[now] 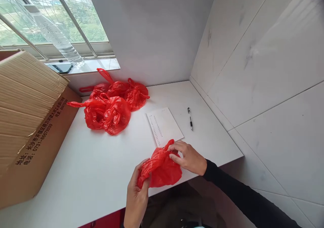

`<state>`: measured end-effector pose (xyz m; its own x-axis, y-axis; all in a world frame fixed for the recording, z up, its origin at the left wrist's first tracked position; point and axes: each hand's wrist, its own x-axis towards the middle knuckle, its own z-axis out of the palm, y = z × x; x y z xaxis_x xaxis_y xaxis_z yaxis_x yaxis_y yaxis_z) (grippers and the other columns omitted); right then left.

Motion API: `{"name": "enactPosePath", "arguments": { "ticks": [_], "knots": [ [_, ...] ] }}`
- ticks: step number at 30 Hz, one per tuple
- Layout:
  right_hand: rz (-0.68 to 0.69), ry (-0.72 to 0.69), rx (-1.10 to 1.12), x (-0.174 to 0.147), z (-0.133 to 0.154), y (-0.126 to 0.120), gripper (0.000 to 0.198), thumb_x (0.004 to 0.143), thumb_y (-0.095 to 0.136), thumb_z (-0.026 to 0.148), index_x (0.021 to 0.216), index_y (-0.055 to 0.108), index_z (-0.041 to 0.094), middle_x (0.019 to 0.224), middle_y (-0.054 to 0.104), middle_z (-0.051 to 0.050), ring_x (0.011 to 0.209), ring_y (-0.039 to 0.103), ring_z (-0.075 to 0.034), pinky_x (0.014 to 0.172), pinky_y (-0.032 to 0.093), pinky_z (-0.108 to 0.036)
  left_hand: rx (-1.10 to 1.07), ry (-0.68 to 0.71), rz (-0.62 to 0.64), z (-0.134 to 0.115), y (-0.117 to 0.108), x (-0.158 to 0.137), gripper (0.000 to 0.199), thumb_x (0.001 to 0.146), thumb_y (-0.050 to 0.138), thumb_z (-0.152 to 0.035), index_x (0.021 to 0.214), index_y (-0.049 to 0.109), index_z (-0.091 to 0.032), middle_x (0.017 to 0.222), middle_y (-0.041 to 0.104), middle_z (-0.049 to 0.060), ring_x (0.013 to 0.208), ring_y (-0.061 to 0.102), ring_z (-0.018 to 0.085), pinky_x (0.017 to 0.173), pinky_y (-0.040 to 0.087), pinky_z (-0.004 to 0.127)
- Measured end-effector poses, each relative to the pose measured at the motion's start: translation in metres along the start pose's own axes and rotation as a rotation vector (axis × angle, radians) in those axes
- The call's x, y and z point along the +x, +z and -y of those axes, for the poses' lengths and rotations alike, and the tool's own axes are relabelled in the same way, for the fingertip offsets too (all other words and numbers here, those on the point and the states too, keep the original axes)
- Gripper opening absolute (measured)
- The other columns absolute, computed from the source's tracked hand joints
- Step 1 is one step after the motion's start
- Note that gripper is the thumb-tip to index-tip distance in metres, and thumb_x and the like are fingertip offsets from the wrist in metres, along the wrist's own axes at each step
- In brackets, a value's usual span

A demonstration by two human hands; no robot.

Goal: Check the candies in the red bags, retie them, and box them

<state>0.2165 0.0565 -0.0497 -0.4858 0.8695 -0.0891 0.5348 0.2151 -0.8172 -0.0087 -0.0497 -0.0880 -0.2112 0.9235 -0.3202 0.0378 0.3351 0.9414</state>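
Observation:
A red plastic bag (165,172) is held at the front edge of the white table, between my two hands. My left hand (138,191) grips its gathered left end, thumb in front and fingers behind. At the upper right of the bag, my right hand (187,155) pinches a twisted part between thumb and fingers. What the bag contains, if anything, is hidden. Just beyond it lies a white sheet of paper (168,123) with printed lines, its near edge partly covered by the bag. A black-and-clear pen (190,119) rests to the right of the paper.
Several bunched red plastic bags (117,115) lie at the back left of the table (101,174). An open cardboard box (43,143) stands along the left side. On the windowsill are a clear water bottle (58,37) and a dark phone (62,68). Tiled wall (278,120) bounds the right.

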Motion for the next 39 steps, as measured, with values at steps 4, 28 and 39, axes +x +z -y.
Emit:
{"name": "enactPosePath", "arguments": {
  "ticks": [4, 28, 39],
  "knots": [
    [-0.149, 0.103, 0.001, -0.013, 0.004, -0.011, 0.010, 0.096, 0.054, 0.022, 0.093, 0.064, 0.022, 0.091, 0.067, -0.003, 0.087, 0.061, -0.020, 0.081, 0.052, -0.037, -0.028, -0.089, -0.173, 0.005, -0.017, -0.008, 0.044, 0.094, 0.056, -0.053, 0.127, 0.061, -0.024, 0.137, 0.062, 0.009, 0.133, 0.053, 0.032, 0.110, 0.043, 0.047],
    [-0.236, 0.087, 0.081, -0.023, 0.033, -0.024, 0.021, 0.098, 0.057, 0.037, 0.114, 0.062, 0.025, 0.099, 0.066, -0.003, 0.092, 0.062, -0.020, 0.085, 0.052, -0.036, 0.556, 0.483, -0.202, -0.064, 0.001, 0.011, 0.030, 0.089, 0.068, -0.042, 0.116, 0.070, -0.028, 0.095, 0.066, 0.003, 0.091, 0.059, 0.024, 0.098, 0.044, 0.041],
    [-0.545, -0.131, -0.075, -0.037, 0.058, -0.039, 0.045, 0.094, 0.052, 0.017, 0.138, 0.048, 0.030, 0.130, 0.060, -0.009, 0.124, 0.057, -0.028, 0.103, 0.050, -0.049, 0.298, 0.236, -0.291, -0.083, -0.013, -0.007, 0.013, 0.092, 0.057, -0.033, 0.101, 0.064, -0.026, 0.103, 0.066, 0.000, 0.098, 0.062, 0.020, 0.084, 0.047, 0.028]
  ]
}}
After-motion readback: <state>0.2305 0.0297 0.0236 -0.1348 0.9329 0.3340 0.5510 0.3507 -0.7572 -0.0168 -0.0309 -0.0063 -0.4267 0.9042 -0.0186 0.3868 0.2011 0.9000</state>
